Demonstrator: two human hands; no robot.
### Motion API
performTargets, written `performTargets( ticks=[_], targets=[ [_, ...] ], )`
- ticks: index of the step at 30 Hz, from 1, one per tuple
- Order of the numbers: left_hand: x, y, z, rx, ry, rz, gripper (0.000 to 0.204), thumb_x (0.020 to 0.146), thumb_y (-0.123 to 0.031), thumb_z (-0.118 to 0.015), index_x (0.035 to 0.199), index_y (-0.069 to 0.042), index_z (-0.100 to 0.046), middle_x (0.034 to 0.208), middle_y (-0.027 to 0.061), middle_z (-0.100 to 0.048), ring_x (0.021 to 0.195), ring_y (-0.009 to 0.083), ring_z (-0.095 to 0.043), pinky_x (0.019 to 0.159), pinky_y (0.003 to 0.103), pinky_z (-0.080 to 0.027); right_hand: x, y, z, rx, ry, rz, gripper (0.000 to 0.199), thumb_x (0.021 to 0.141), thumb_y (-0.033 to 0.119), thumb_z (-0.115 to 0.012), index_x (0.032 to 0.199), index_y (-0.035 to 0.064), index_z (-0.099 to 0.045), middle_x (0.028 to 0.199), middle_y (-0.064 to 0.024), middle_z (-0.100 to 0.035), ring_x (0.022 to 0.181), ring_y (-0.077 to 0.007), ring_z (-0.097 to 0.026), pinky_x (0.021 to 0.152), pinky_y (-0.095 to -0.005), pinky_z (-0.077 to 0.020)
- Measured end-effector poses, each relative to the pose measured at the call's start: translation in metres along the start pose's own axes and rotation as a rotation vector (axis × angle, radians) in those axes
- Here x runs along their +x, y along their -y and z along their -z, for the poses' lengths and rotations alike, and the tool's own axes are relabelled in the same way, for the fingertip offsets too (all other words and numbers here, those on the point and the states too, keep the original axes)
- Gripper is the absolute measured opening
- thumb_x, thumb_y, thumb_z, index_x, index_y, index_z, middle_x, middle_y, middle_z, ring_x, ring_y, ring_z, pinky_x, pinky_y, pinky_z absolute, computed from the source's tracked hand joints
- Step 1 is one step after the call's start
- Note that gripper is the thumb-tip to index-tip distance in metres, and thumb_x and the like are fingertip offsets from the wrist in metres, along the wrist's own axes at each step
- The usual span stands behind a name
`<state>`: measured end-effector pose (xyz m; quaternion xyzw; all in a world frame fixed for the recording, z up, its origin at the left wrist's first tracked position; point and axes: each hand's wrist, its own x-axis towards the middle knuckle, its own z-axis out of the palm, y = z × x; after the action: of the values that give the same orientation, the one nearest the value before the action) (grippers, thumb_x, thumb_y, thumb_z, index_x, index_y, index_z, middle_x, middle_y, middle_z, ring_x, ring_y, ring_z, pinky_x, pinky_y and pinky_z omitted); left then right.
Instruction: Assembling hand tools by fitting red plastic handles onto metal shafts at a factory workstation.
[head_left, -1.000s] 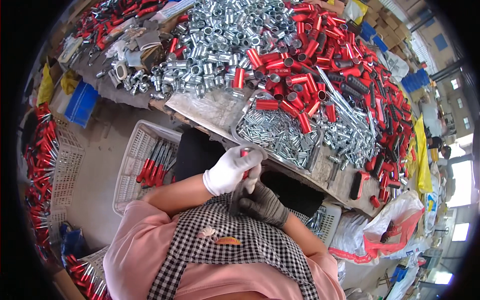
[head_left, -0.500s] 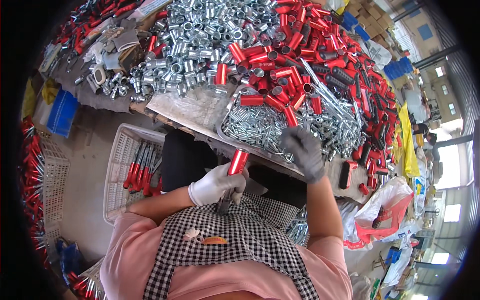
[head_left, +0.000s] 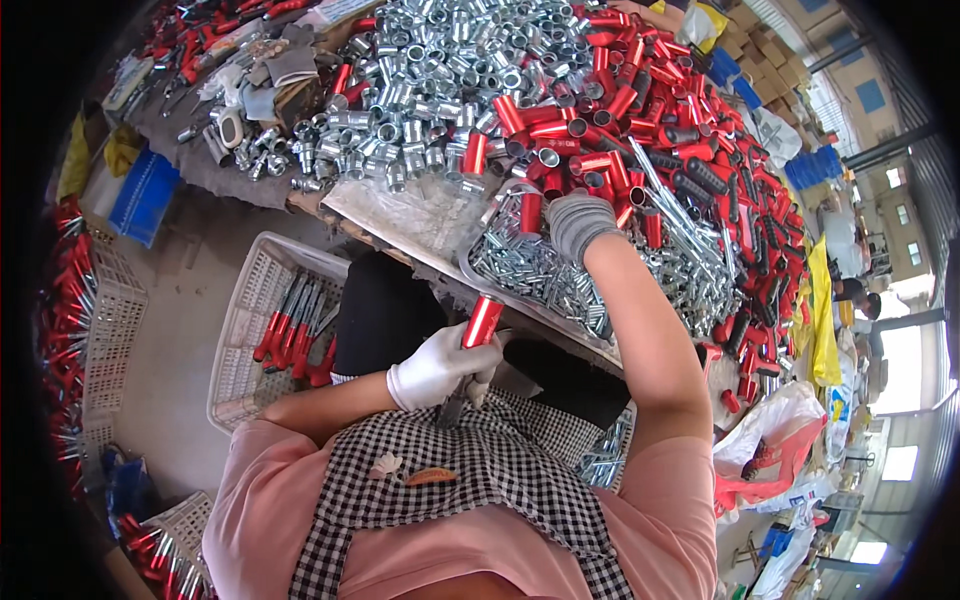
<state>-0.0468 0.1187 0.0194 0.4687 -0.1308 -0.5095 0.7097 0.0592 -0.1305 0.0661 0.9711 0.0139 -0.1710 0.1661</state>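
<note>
Right hand (head_left: pixel 582 226) advanced; left fingers (head_left: pixel 482 360) around tube (head_left: pixel 483 322).

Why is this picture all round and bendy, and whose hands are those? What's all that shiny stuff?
There's no robot here, just a person wearing a camera on their head. It looks down, and its wide fisheye lens bends straight edges. The left hand, in a white glove, holds a red tube. The right hand, in a gray glove, reaches in among the parts; its fingertips are hidden, so I can't tell if it's holding anything. On the table are heaps of silver metal rings and more red tubes, plus a tray of little metal pins.
</note>
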Motion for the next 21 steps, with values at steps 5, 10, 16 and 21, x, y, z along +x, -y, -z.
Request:
performTargets(
  ticks=[5, 10, 16, 21],
  targets=[
    [0.000, 0.004, 0.000, 0.005, -0.001, 0.011, 0.018, 0.091, -0.019, -0.055, 0.092, -0.002, -0.050, 0.066, 0.0054, -0.053, 0.056, 0.0144, -0.056, 0.055, 0.030, -0.051, 0.006, -0.014, -0.026, -0.005, 0.002, 0.025, 0.025, 0.082, 0.014, -0.056, 0.099, 0.0032, -0.071, 0.093, -0.0223, -0.070, 0.089, -0.0353, -0.069, 0.071, -0.0474, -0.0559],
    [-0.002, 0.004, 0.001, 0.020, 0.000, -0.022, 0.019, 0.092, -0.020, -0.056, 0.093, -0.002, -0.050, 0.067, 0.0051, -0.052, 0.056, 0.0141, -0.055, 0.055, 0.031, -0.052, -0.002, -0.027, -0.030, 0.155, -0.026, 0.013, 0.026, 0.084, 0.029, -0.064, 0.102, 0.0120, -0.071, 0.095, -0.0167, -0.070, 0.091, -0.0355, -0.067, 0.084, -0.0451, -0.0524],
    [-0.002, 0.008, -0.004, 0.016, -0.020, -0.024, 0.019, 0.092, -0.019, -0.057, 0.094, -0.002, -0.050, 0.068, 0.0054, -0.052, 0.056, 0.0139, -0.054, 0.056, 0.031, -0.053, -0.004, -0.009, -0.025, 0.015, -0.065, 0.182, 0.030, 0.080, 0.030, -0.068, 0.101, 0.0096, -0.071, 0.096, -0.0151, -0.071, 0.095, -0.0327, -0.067, 0.085, -0.0445, -0.0521],
    [-0.005, 0.004, -0.008, 0.035, -0.051, -0.038, 0.018, 0.091, -0.017, -0.058, 0.094, -0.001, -0.051, 0.066, 0.0052, -0.053, 0.054, 0.0133, -0.054, 0.054, 0.030, -0.052, -0.003, -0.002, -0.003, -0.066, -0.002, 0.181, 0.031, 0.080, 0.026, -0.064, 0.103, 0.0060, -0.067, 0.092, -0.0170, -0.070, 0.090, -0.0350, -0.068, 0.078, -0.0453, -0.0536]
  ],
)
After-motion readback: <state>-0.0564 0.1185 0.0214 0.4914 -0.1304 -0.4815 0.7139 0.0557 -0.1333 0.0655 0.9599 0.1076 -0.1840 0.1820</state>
